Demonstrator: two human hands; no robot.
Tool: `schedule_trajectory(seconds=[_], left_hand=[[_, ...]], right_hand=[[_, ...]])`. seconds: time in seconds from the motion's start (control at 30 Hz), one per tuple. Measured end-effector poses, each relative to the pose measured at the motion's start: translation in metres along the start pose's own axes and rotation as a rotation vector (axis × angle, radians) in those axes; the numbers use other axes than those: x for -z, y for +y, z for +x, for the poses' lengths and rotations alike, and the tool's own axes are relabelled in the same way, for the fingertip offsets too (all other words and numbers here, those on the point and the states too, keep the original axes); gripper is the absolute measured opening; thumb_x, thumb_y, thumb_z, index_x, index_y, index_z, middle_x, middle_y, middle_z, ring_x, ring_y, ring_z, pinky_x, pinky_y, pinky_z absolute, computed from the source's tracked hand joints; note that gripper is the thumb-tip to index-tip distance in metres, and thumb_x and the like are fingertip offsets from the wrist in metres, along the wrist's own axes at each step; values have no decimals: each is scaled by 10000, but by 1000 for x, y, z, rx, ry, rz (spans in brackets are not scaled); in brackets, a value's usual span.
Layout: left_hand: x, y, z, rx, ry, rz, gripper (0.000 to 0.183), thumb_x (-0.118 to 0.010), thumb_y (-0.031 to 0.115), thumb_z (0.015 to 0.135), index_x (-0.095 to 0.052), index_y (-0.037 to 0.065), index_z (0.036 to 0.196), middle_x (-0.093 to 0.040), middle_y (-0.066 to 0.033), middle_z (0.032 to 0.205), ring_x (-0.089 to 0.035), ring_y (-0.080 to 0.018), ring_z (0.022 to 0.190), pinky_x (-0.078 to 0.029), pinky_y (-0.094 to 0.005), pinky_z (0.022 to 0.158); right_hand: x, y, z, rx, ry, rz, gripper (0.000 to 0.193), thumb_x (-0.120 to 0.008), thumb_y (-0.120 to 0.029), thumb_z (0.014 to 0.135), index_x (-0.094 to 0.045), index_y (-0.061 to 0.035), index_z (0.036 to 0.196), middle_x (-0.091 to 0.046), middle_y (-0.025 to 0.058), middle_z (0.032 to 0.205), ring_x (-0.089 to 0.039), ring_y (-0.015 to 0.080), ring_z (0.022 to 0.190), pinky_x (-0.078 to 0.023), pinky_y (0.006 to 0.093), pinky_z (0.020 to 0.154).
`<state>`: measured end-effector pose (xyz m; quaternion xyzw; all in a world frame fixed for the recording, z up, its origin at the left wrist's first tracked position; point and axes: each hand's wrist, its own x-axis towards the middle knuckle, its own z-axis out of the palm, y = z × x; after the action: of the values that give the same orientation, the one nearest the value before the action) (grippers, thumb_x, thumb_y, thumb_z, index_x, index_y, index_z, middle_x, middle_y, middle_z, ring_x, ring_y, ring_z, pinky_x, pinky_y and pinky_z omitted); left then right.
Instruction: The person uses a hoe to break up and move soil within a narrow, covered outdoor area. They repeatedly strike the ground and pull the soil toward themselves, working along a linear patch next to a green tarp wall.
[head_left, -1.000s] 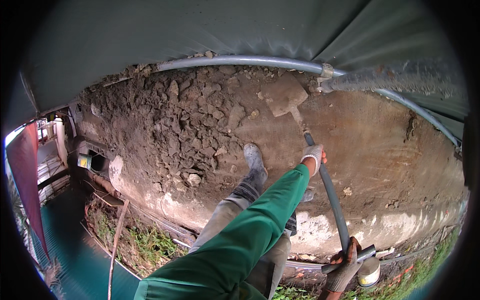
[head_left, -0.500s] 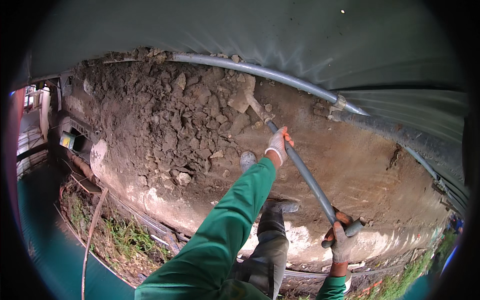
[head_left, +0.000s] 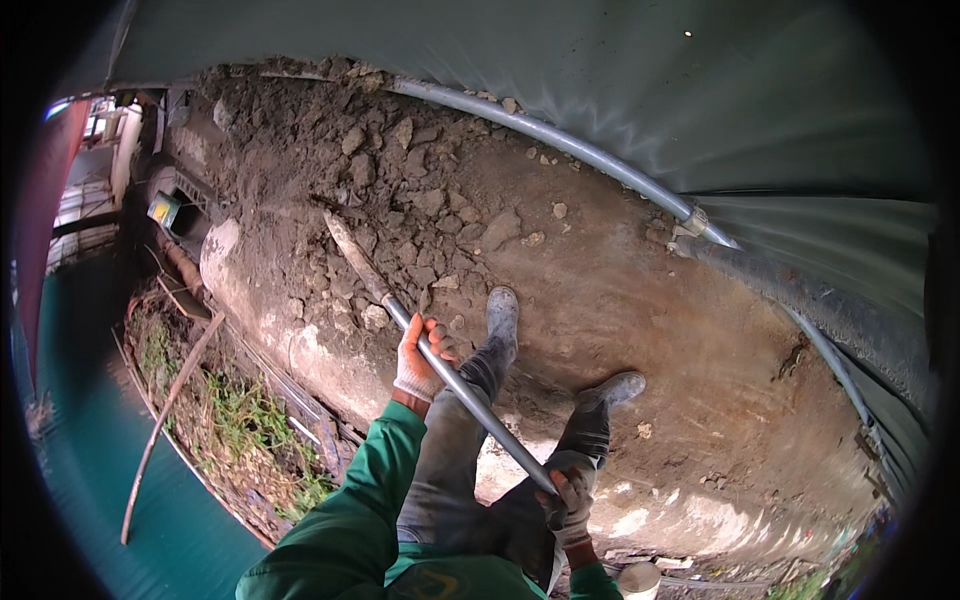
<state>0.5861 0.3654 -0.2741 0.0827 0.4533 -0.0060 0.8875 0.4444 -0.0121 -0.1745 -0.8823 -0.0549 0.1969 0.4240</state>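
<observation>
Grey-shafted, mud-caked metal shovel has swung from twelve to ten o'clock, seemingly putting the brown, lumpy rubble within reach (contact is unclear); orange-and-white-gloved left hand and dirty-gloved right hand both clench its shaft.

Looks like smooth grey tube on the shovel shaft, satin sheen; rough, dirt-crusted and matt at the shovel neck. Pale knit cloth with orange rubbery-looking coating on the left glove, similar but grimier knit on the right glove. Matt woven cloth on the green sleeve. Dusty and dull on the boots. Smooth, semi-glossy on the grey pipe; scuffed, rough on the black pipe. Smooth, faintly shiny on the dark sheeting. Coarse, matt on the rubble. Bare rough wood on the pole.
</observation>
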Motion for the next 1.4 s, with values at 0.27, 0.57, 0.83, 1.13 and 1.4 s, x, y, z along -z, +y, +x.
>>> schedule_trajectory(seconds=[0.27, 0.57, 0.83, 1.13, 1.4], left_hand=[[-30, -127, 61, -14, 314, 110, 320, -777, 376, 928, -570, 152, 834, -480, 54, 603, -446, -78, 460, -431, -258, 431], [18, -563, 82, 578, 354, 300, 306, -709, 321, 964, -553, 122, 793, -537, -40, 614, -541, -200, 486, -509, -380, 457], [4, -589, 132, 662, 353, 201, 294, -715, 327, 970, -542, 133, 832, -547, -21, 671, -579, -175, 569, -565, -381, 571], [-51, -205, 323, 361, 342, -118, 255, -702, 240, 975, -535, 123, 822, -509, -21, 635, -523, -189, 533, -528, -359, 532], [29, -124, 376, 223, 325, 13, 219, -708, 185, 975, -542, 117, 850, -526, -15, 664, -543, -173, 538, -577, -383, 579]], right_hand=[[111, 30, -43, -825, 275, 927, 512, -785, -420, 907, -594, -35, 1186, -635, 72, 997, -627, 150, 662, -534, 280, 559], [328, 93, -146, -1231, 354, 221, 526, -572, -592, 991, -610, -77, 1088, -546, 82, 674, -514, 198, 541, -448, 343, 495], [361, 117, -77, -1548, 679, 325, 524, -581, -586, 972, -675, -82, 1083, -465, -1, 634, -370, 108, 443, -286, 249, 354], [164, 67, 238, -896, 467, 308, 250, -627, -326, 1023, -565, -103, 929, -489, -2, 616, -437, 70, 404, -371, 249, 355], [38, 146, 260, -938, 466, 573, 330, -676, -353, 1002, -571, -50, 925, -544, 19, 618, -481, 100, 387, -429, 279, 345]])
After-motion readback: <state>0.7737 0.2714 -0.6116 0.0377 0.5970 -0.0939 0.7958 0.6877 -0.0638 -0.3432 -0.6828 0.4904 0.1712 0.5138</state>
